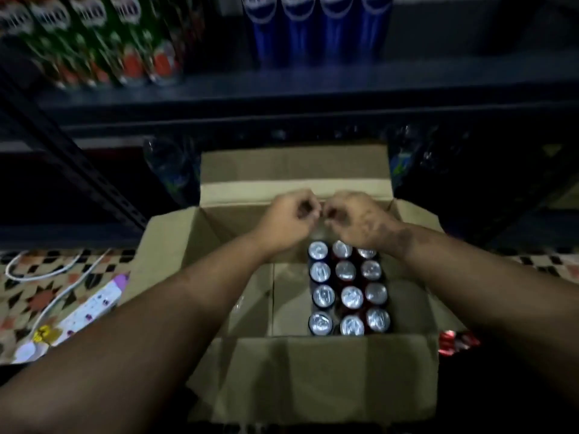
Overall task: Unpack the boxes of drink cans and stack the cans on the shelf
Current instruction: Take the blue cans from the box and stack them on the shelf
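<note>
over the open box [313,371] on the floor, my left hand [289,219] and right hand [357,219] meet with fingers curled, seemingly pinching clear wrap over the cans [347,288]; i cannot tell for sure. i judge i'm unwrapping. next: tear it open, lift cans to the shelf [282,89].

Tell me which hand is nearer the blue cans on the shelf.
Right. The right hand is almost straight below the blue cans, over the box's far end; the left hand sits beside it, further left.
</note>
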